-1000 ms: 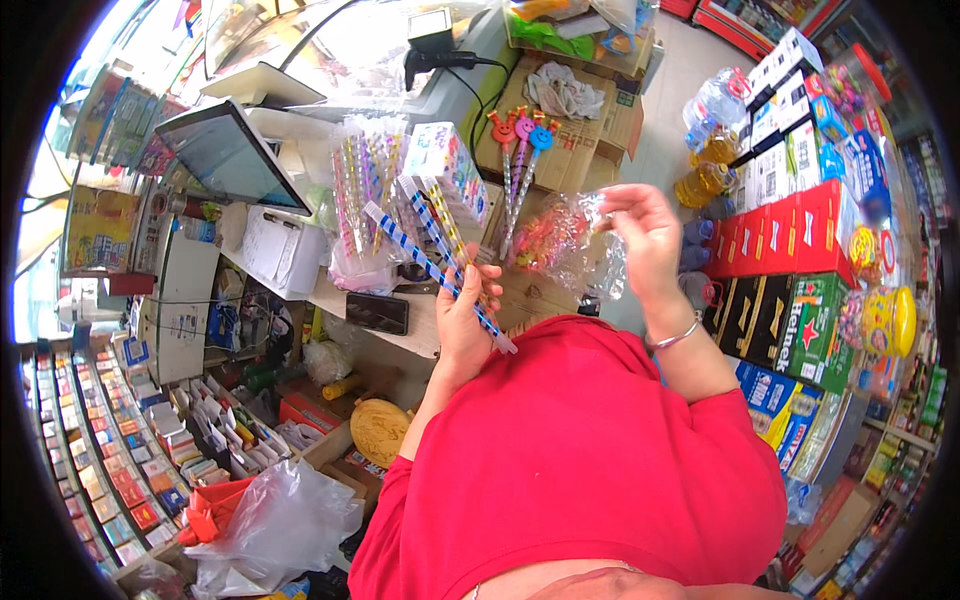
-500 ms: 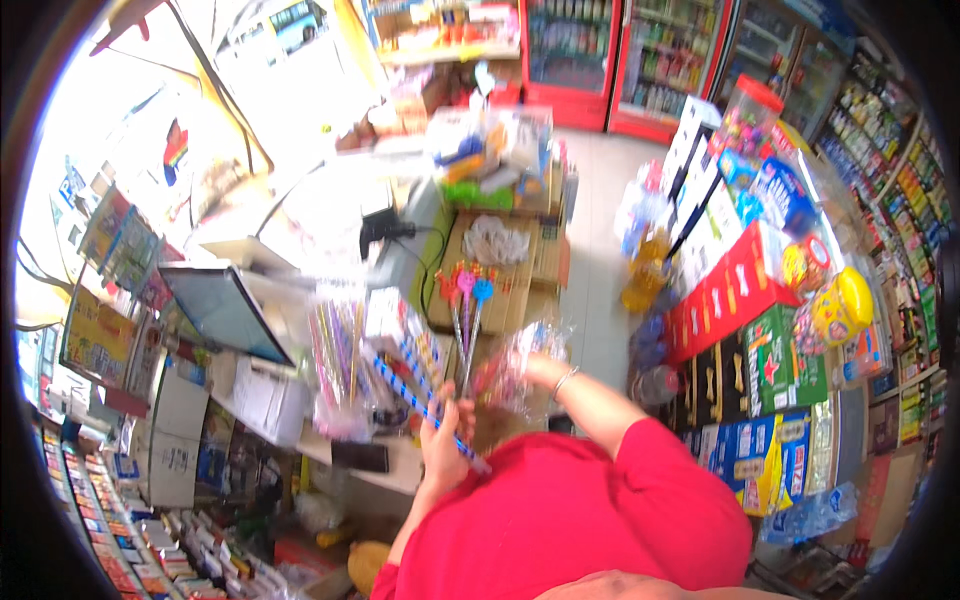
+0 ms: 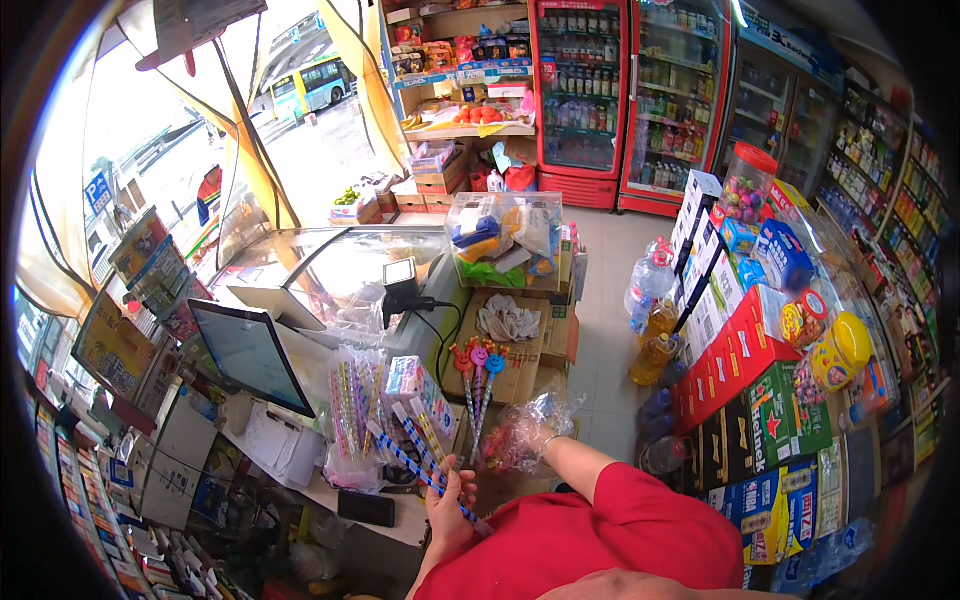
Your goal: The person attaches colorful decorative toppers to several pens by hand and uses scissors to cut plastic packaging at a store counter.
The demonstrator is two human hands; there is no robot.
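Two things are held: a blue striped stick (image 3: 425, 470) pinched between the left hand (image 3: 447, 510) fingers, a clear plastic bag (image 3: 520, 432) clutched in the right hand (image 3: 540, 440) fingers.

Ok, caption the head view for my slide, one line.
Behind a shop counter, the left hand holds blue striped sticks while the right hand grips a clear crinkly bag.

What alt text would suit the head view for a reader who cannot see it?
A person in a red top stands at a shop counter, their left hand holding blue-and-white striped sticks and their right hand gripping a clear bag of sweets. A monitor sits to the left; drink fridges line the back wall.
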